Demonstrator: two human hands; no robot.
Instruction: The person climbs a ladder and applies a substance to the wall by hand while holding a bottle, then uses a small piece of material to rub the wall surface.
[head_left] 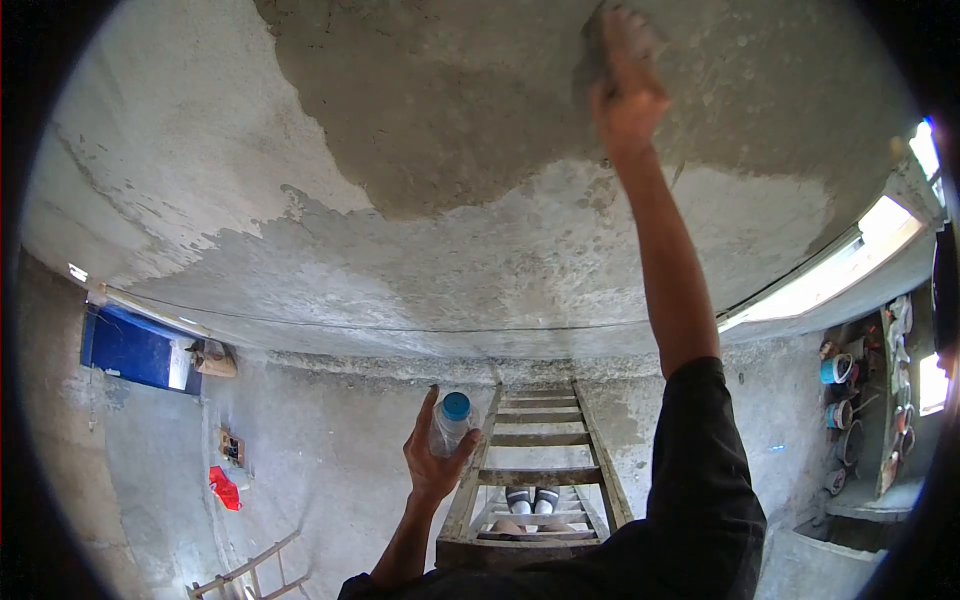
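Note:
My right hand point(630, 100) is raised at arm's length against a plastered surface point(450, 110), blurred by motion. Its fingers are closed around a dark grey, sponge-like pad point(594, 52) pressed to the darker, damp-looking patch. Low in front of me, my left hand point(432, 462) grips a clear plastic bottle point(449, 432) with a blue cap. The bottle stands nearly upright between thumb and fingers, beside the ladder's left rail. Below the damp patch, the plaster is paler and rough, with a ragged border between the two shades.
A wooden ladder point(541, 477) is beneath me, my feet point(532, 500) showing between its rungs. Another ladder point(250, 572) lies lower left, near a red bag point(224, 488). Left is a blue door panel point(130, 345). Buckets point(837, 369) line the right side. A thin wire point(400, 328) crosses the surface.

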